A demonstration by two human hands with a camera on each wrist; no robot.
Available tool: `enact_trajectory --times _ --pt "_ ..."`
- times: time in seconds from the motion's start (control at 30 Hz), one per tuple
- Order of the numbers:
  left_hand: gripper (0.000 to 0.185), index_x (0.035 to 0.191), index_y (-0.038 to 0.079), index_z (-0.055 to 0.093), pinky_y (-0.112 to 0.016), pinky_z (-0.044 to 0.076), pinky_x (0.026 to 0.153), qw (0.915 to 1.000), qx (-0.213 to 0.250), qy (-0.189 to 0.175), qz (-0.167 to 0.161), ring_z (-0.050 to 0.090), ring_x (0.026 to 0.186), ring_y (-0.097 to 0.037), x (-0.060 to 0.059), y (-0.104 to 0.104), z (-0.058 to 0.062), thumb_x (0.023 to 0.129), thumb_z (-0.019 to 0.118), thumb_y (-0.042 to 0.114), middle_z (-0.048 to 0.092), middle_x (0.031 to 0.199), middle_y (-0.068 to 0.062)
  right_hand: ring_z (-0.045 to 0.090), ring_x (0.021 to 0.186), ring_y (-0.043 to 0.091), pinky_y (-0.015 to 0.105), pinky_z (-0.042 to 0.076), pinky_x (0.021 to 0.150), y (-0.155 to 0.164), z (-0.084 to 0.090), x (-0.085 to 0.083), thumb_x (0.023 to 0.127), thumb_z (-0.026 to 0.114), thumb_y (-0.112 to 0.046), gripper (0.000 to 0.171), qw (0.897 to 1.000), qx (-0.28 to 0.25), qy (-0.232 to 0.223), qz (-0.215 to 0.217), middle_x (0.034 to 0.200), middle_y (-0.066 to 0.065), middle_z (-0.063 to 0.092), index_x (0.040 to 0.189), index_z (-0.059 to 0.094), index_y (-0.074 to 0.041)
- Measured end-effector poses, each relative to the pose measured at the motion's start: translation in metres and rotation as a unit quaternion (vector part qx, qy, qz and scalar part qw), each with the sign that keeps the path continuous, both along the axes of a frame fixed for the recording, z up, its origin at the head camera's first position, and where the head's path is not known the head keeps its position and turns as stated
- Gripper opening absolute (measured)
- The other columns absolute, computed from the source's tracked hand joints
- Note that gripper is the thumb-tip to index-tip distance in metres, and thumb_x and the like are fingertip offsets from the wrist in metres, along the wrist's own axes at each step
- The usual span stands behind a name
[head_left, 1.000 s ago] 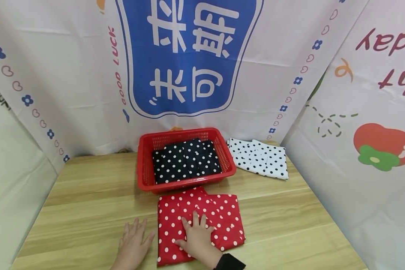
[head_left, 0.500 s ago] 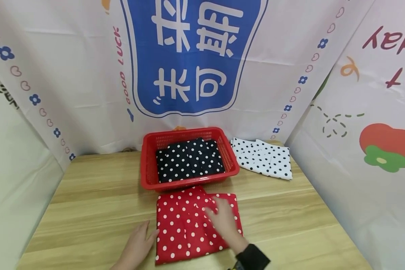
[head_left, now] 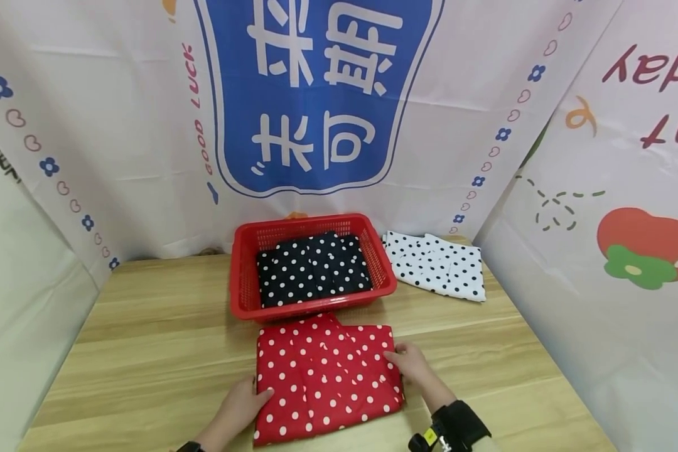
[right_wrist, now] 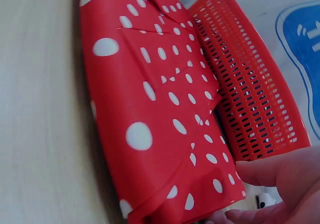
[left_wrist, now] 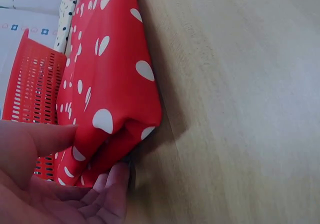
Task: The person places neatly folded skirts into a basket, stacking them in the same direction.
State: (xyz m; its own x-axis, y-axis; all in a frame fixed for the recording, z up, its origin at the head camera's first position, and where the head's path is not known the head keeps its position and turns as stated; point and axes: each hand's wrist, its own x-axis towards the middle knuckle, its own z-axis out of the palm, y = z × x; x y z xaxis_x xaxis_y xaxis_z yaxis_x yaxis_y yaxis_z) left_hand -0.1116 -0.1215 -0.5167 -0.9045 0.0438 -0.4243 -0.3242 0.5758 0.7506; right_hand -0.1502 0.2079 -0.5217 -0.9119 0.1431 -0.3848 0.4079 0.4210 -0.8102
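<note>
A folded red cloth with white dots lies on the wooden table close to its front edge. My left hand pinches the cloth's left edge; in the left wrist view the thumb lies on top of the red cloth and the fingers curl beneath it. My right hand pinches the right edge in the same way. The right wrist view shows its thumb over the red cloth and the fingers under it.
Just behind the cloth stands a red plastic basket holding a folded black cloth with white dots. A white cloth with black dots lies at the back right. Printed fabric walls enclose the table on three sides.
My right hand slid from the cloth's middle across to its right edge and took hold there. My left hand moved off the table onto the left edge and gripped it.
</note>
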Motion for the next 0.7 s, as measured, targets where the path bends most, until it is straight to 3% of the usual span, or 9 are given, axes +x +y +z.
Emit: enact_trajectory --times 0.13,0.2,0.43,0.7 --pt "0.043 0.121 -0.022 0.044 -0.04 0.056 0.075 0.9988 0.04 -0.017 0.022 0.067 0.085 -0.026 -0.004 0.001 0.0 0.092 0.061 0.004 0.066 0.097 -0.02 0.06 0.071 0.018 0.026 0.047 0.058 0.0 0.001 -0.004 0.096 0.059 -0.011 0.03 0.999 -0.032 -0.02 0.003 0.089 0.012 0.067 0.114 0.059 0.013" --pt "0.043 0.121 -0.023 0.043 -0.039 0.057 0.073 0.998 0.055 -0.019 0.024 0.068 0.084 -0.026 -0.004 0.0 0.002 0.091 0.06 0.002 0.067 0.095 -0.019 0.06 0.068 0.015 0.024 0.047 0.057 -0.001 0.003 -0.004 0.096 0.059 -0.01 0.026 0.999 -0.04 -0.02 0.012 0.084 0.009 0.067 0.109 0.062 0.012" --pt "0.037 0.115 -0.019 0.048 -0.037 0.057 0.071 0.9985 0.053 -0.009 0.012 0.066 0.081 -0.022 0.004 -0.003 0.025 0.088 0.065 0.0 0.066 0.09 -0.011 0.06 0.079 0.019 0.033 0.052 0.072 0.006 0.021 0.007 0.094 0.062 -0.008 0.021 0.998 -0.023 0.011 0.052 0.087 0.008 0.066 0.105 0.065 0.009" --pt "0.026 0.103 -0.013 0.055 -0.033 0.052 0.064 0.9981 0.051 0.029 0.021 0.059 0.071 -0.017 0.022 -0.005 0.046 0.084 0.069 -0.002 0.061 0.082 -0.006 0.059 0.075 0.018 0.031 0.049 0.067 0.012 0.038 0.019 0.091 0.065 -0.007 0.017 0.997 -0.01 0.034 0.064 0.085 0.006 0.067 0.101 0.068 0.007"
